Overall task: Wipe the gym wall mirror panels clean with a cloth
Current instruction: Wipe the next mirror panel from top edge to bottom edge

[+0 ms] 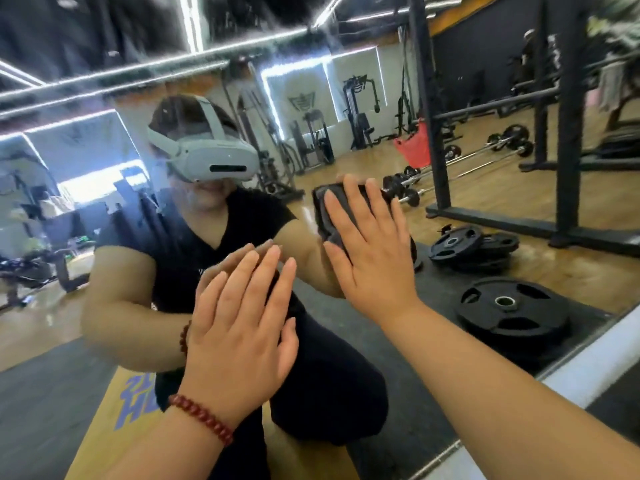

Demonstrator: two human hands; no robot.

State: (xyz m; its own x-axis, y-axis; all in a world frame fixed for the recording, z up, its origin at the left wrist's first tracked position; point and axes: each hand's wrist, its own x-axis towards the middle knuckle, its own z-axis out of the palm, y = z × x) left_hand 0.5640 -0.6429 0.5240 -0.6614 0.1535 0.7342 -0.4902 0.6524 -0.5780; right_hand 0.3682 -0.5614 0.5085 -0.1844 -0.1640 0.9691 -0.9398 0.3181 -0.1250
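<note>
Right hand (367, 251) flat, fingers straight, pressing cloth (325, 216) on mirror (104, 98). Left hand (239, 323) flat, bare: likely smudges glass.

The cloth (329, 216) is dark grey to black. The bead bracelet (204, 419) is deep red. Reflected in the mirror (104, 81), the person's shirt (194, 244) is black, the headset (211, 152) pale grey-white with a black slot, and the mat (104, 427) yellow with purple lettering. The weight plates (512, 313) are black with a silver centre ring. The gym floor (571, 271) is tan wood-toned. A red bag (414, 147) shows farther back.
</note>
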